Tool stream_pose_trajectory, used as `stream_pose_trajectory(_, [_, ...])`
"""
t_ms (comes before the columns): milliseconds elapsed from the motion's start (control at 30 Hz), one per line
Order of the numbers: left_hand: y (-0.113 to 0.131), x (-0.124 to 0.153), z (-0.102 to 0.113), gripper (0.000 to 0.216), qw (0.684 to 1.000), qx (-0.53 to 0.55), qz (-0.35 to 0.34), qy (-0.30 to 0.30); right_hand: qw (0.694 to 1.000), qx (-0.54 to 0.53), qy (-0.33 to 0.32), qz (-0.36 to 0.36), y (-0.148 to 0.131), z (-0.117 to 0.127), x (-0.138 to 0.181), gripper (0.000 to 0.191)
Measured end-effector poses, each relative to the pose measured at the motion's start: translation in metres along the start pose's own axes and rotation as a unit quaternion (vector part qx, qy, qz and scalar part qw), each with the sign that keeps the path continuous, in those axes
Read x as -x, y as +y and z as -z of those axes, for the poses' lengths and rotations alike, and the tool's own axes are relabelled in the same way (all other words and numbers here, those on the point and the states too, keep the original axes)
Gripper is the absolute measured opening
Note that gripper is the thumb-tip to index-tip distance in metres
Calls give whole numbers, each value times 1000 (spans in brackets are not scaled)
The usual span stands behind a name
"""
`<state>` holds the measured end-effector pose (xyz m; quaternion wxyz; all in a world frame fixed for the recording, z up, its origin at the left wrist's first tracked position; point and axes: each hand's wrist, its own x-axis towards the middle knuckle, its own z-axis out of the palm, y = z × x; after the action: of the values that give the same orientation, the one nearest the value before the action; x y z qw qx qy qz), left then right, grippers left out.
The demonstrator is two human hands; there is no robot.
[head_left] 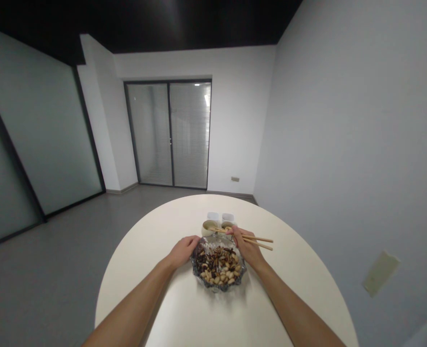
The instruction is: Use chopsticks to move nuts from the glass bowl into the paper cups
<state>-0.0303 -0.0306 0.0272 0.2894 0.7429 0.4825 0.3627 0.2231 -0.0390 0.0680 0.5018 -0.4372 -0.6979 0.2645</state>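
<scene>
A pair of wooden chopsticks (pixel 259 238) is pinched in my right hand (pixel 245 246), which hangs over the right rim of a clear glass bowl (pixel 219 287). The chopstick tips point left, over the left small round bowl (pixel 205 231); whether they grip anything is too small to tell. Inside the glass bowl lie pale nuts (pixel 221 276) toward the near side and dark striped seeds (pixel 219 254) toward the far side. My left hand (pixel 183 250) is curled against the bowl's left rim, its fingertips partly hidden. A second small round bowl (pixel 227 224) is partly covered by the chopsticks.
Two small white square containers (pixel 213 216) stand side by side behind the round bowls. All this sits on a round cream table (pixel 144 241). A white wall (pixel 343 144) rises close on the right, and frosted glass panels (pixel 47 135) line the left.
</scene>
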Motion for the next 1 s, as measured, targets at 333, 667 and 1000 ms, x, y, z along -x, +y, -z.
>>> stream_pose_trajectory(333, [-4, -1, 0, 53, 1000, -7, -5, -1, 996, -90, 1, -18, -6, 4, -1, 62])
stream_pose_trajectory(667, [-7, -1, -2, 52, 1000, -8, -2, 3, 971, -158, -177, -31, -12, 14, 2, 70])
stream_pose_trajectory(1000, [-7, -2, -2, 53, 1000, 3, -1, -3, 967, -116, -226, -21, -21, 11, 7, 71])
